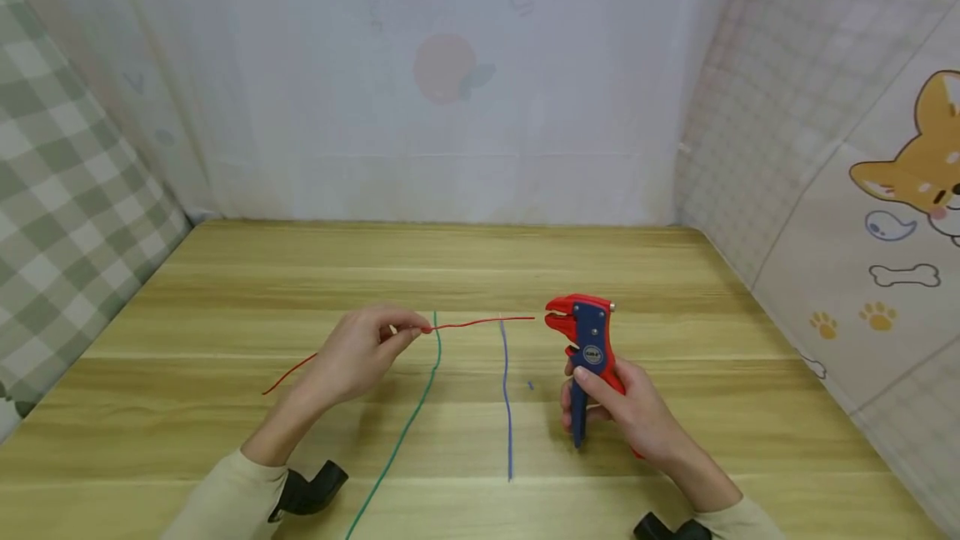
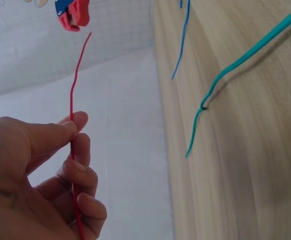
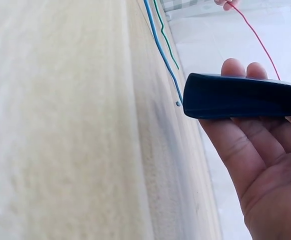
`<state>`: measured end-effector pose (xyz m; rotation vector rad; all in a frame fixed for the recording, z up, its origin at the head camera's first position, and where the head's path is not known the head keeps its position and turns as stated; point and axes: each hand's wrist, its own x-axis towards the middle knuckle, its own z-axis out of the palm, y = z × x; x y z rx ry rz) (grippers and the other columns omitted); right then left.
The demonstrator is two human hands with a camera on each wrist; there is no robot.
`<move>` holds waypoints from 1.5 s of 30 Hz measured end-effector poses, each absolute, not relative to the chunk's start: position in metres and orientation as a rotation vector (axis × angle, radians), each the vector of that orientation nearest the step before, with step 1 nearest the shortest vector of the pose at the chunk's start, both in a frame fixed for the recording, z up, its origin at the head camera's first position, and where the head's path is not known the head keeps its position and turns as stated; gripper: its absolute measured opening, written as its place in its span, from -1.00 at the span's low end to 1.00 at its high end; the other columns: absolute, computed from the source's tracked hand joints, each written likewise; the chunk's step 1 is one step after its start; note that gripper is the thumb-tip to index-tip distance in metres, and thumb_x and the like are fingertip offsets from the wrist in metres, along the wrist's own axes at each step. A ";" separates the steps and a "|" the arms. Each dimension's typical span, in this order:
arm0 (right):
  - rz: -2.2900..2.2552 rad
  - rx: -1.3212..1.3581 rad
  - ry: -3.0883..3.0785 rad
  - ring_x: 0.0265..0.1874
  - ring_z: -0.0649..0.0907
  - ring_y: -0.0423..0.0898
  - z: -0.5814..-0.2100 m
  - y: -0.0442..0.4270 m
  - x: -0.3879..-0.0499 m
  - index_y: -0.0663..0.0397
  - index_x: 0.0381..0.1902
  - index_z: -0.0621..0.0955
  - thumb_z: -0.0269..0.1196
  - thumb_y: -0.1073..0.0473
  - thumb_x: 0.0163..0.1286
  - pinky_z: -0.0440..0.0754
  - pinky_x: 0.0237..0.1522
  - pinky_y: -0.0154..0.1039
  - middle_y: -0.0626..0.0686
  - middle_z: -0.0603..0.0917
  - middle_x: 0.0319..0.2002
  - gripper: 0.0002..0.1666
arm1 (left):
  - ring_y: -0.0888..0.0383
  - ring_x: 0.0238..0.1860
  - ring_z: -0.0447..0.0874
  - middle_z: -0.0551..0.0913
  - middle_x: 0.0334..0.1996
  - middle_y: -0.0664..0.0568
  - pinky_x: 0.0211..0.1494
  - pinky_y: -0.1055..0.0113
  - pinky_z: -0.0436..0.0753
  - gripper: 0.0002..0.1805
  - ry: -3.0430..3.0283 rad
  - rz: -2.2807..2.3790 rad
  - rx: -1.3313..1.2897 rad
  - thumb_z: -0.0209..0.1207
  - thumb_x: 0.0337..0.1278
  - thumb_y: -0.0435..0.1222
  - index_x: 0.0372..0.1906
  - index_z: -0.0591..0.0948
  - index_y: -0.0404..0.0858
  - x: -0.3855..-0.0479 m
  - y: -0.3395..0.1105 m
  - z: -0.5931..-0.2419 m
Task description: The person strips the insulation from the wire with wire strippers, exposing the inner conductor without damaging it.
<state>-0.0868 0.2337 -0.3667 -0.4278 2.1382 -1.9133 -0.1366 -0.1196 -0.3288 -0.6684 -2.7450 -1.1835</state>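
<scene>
Between thumb and forefinger, my left hand (image 1: 371, 350) pinches a red wire (image 1: 480, 322) above the table, its long tail running back past the wrist. In the left wrist view, the red wire (image 2: 74, 87) also passes by the other curled fingers. My right hand (image 1: 637, 402) grips a red and blue wire stripper (image 1: 592, 332) by its handles, head up and mouth facing left. The wire's free end stands just short of that mouth, apart from it. The blue handle (image 3: 235, 96) fills much of the right wrist view, fingers wrapped behind it.
A green wire (image 1: 408, 423) lies on the wooden table (image 1: 225, 273) beside my left hand. Further right are a blue wire (image 1: 507, 407) and a tiny blue scrap (image 1: 530, 385). Cloth curtains (image 1: 450, 148) enclose the back and sides.
</scene>
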 end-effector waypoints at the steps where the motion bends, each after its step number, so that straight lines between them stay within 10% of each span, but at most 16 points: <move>1: -1.913 -0.434 2.137 -0.31 0.80 -0.04 -0.367 0.233 -0.087 0.56 0.16 0.34 0.00 0.15 0.74 0.83 -0.18 -0.03 0.06 0.74 -0.26 -0.56 | 0.25 -0.47 0.47 0.81 -0.07 0.05 -0.36 0.37 0.49 -0.81 -2.738 -1.185 -0.673 0.25 0.46 -0.37 -0.08 0.83 -0.08 -0.137 -0.120 -0.328; 22: -1.877 -0.623 2.073 -0.34 0.79 -0.06 -0.366 0.233 -0.087 0.69 0.04 0.33 -0.03 0.27 0.73 0.83 -0.21 -0.03 0.00 0.74 -0.28 -0.61 | 0.27 -0.47 0.48 0.79 -0.03 0.02 -0.39 0.37 0.48 -0.81 -2.694 -1.343 -0.780 0.23 0.47 -0.38 -0.07 0.82 -0.13 -0.136 -0.122 -0.325; 45: -1.866 -0.639 2.072 -0.47 0.77 -0.10 -0.365 0.232 -0.080 0.37 -0.01 0.44 -0.03 0.29 0.73 0.82 -0.30 -0.02 -0.07 0.69 -0.37 -0.81 | 0.28 -0.48 0.47 0.80 -0.08 0.01 -0.40 0.37 0.46 -0.81 -2.715 -1.382 -0.852 0.21 0.49 -0.37 -0.03 0.81 -0.14 -0.134 -0.123 -0.326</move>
